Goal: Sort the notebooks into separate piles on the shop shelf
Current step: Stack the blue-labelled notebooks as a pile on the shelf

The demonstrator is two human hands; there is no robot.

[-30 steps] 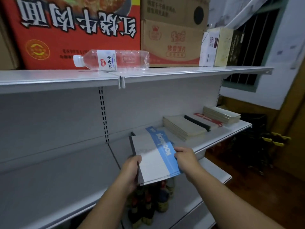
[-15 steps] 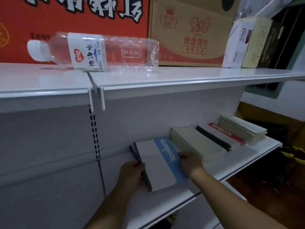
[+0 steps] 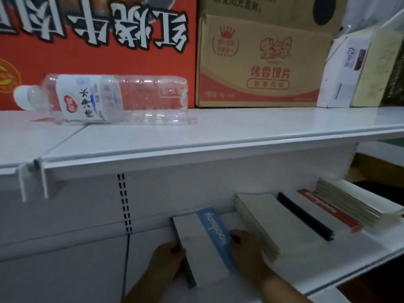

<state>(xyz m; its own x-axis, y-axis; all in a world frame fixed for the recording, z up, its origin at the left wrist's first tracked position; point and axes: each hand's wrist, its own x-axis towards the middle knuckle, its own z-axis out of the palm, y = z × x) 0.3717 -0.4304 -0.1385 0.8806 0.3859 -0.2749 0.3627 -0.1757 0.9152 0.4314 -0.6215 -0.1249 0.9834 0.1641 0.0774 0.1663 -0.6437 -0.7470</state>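
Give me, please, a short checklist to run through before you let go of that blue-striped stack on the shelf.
1. Blue-striped notebook stack lies flat on the lower shelf: ok.
2. Left hand grips its dark spine edge, right hand holds the blue-striped side: ok.
3. Stack lies apart from the plain notebook pile: ok, a strip of shelf shows between.
4. Edges squared: cannot tell, hands cover the near corners.
5. Black-spined notebook and red-striped notebook are separate piles: not ok, they overlap.
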